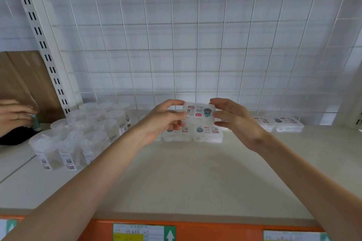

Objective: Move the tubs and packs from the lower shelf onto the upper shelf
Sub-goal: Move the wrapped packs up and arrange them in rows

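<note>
Both grips are on one clear pack [198,113]. The left grip [166,121] holds its left end, thumb on top and fingers curled beneath. The right grip [234,121] clasps the right end the same way. The pack is in the air, labelled face tilted toward the person. It hangs just above the packs already lying on the pale shelf [195,172].

Under it I count two flat packs side by side: one [177,135] half hidden by the left wrist, the other [208,134] in plain view. A sliver of something clear shows further left, but I cannot tell whether it is a third pack. Well to the right lie two more packs [262,123] [289,125], touching each other near the back of the shelf.

On the left stands a cluster of clear round tubs [82,129], upright and packed close. I make it about twelve in rows of three, though the rear ones blur together.

At the far left another person's grip [13,115] is curled around a small teal bottle [36,123], with brown cardboard [25,80] leaning behind it. A white wire grid [195,45] backs the shelf. Its orange front edge [215,229] carries three paper labels, the middle one [144,233] marked with an arrow.
</note>
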